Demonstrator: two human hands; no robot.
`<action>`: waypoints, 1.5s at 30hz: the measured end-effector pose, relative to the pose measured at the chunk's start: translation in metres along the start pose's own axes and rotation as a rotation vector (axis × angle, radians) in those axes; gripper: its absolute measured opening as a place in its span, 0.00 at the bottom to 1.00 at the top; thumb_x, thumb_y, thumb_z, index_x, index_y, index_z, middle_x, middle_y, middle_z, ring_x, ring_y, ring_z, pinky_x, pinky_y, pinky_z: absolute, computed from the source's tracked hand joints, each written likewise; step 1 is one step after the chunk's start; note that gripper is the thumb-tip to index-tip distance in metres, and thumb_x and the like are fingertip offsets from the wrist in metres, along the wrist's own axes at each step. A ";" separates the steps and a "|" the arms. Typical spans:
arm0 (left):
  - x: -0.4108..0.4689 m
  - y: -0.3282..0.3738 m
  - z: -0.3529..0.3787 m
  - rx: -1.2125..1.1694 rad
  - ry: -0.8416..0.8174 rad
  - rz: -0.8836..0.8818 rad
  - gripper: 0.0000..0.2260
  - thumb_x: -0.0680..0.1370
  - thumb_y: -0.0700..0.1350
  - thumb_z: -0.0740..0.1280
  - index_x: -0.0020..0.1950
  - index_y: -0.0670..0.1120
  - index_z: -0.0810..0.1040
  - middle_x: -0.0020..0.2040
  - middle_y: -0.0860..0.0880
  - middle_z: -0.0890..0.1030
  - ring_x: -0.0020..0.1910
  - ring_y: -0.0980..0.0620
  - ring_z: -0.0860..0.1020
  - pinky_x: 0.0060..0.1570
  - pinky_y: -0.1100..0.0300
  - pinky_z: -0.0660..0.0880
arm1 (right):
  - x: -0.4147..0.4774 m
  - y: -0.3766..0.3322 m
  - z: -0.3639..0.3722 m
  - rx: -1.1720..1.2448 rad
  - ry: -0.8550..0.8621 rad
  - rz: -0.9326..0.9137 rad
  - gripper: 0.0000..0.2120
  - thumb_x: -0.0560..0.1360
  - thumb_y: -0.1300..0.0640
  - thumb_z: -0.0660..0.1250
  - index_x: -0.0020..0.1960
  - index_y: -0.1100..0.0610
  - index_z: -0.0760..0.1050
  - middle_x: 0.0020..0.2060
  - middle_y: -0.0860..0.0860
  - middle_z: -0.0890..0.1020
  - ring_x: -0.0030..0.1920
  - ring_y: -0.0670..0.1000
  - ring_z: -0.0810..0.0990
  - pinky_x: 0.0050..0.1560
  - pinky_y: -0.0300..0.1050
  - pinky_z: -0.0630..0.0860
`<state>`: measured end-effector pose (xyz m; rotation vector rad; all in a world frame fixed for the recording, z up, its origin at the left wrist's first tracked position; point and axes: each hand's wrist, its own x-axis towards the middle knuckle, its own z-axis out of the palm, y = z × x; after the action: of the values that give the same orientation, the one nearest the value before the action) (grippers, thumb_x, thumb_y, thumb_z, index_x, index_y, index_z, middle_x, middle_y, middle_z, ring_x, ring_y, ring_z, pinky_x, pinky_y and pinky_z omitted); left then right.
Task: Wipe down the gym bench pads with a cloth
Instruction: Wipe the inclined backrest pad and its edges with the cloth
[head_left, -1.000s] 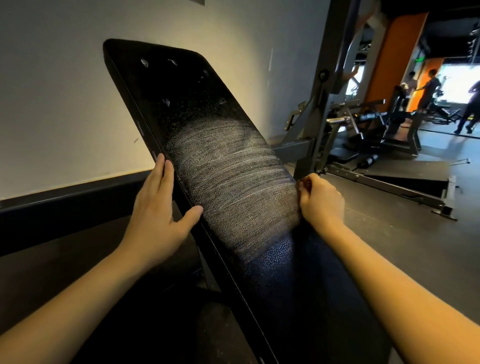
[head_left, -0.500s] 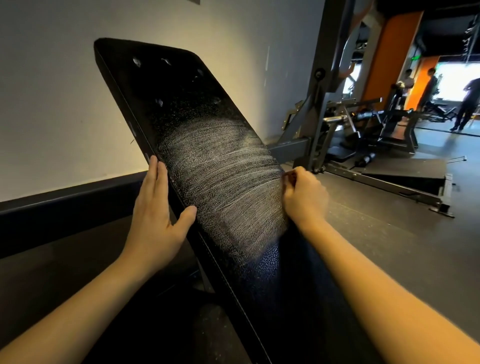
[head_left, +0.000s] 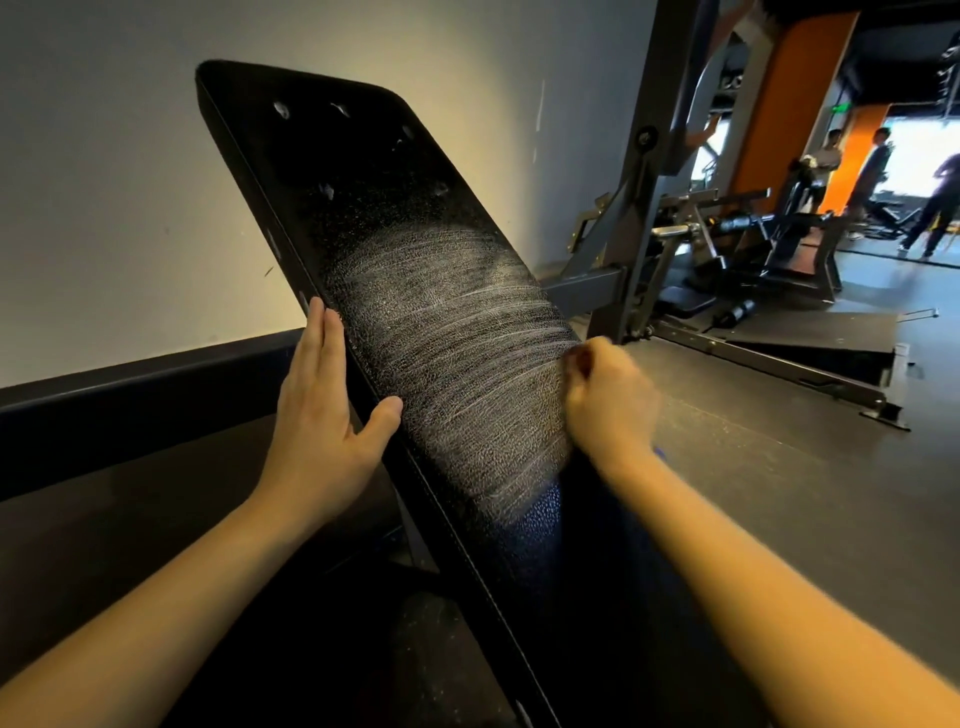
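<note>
The black inclined bench pad (head_left: 363, 208) runs from the upper left down to the lower middle. Its centre carries pale streaky wipe marks (head_left: 457, 374). My left hand (head_left: 322, 415) lies against the pad's left edge, fingers straight along the side and thumb on the face. At the right edge my right hand (head_left: 608, 400) is a motion-blurred fist. It grips a dark blue cloth (head_left: 602, 525) that hangs down over the lower pad, hard to tell apart from the pad in the dim light.
A grey steel rack upright (head_left: 639, 218) stands right behind the pad's right edge. A pale wall (head_left: 104, 182) with a dark baseboard runs along the left. Further machines (head_left: 753, 249) and three people (head_left: 878, 166) are at the far right, across grey floor.
My right fist has shifted a little left, against the pad's right edge, and is now blurred. My left hand stays on the left edge. The view has shifted slightly.
</note>
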<state>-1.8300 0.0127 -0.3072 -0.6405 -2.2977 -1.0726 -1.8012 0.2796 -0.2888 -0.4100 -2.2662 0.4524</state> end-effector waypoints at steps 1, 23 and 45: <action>0.001 -0.001 0.000 0.001 0.005 0.002 0.45 0.74 0.66 0.56 0.84 0.50 0.41 0.83 0.58 0.38 0.78 0.68 0.37 0.76 0.59 0.42 | -0.025 -0.023 -0.002 0.102 -0.010 -0.104 0.08 0.80 0.53 0.65 0.54 0.55 0.77 0.50 0.55 0.83 0.49 0.60 0.82 0.46 0.52 0.77; 0.000 -0.004 0.006 -0.005 0.037 0.033 0.43 0.75 0.65 0.56 0.84 0.49 0.42 0.84 0.54 0.40 0.80 0.64 0.39 0.78 0.57 0.42 | -0.043 -0.006 -0.011 0.255 -0.086 -0.567 0.10 0.80 0.52 0.65 0.57 0.54 0.80 0.49 0.50 0.83 0.49 0.52 0.82 0.46 0.49 0.79; 0.047 -0.029 -0.013 0.004 0.159 0.049 0.35 0.80 0.62 0.54 0.84 0.48 0.52 0.84 0.53 0.51 0.82 0.59 0.49 0.81 0.49 0.51 | 0.094 -0.052 0.032 0.039 -0.039 0.001 0.08 0.82 0.53 0.61 0.55 0.57 0.73 0.53 0.59 0.82 0.52 0.64 0.81 0.46 0.53 0.72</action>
<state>-1.8799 -0.0052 -0.2858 -0.5855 -2.1369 -1.0560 -1.8942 0.2673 -0.2266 -0.3858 -2.2913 0.5083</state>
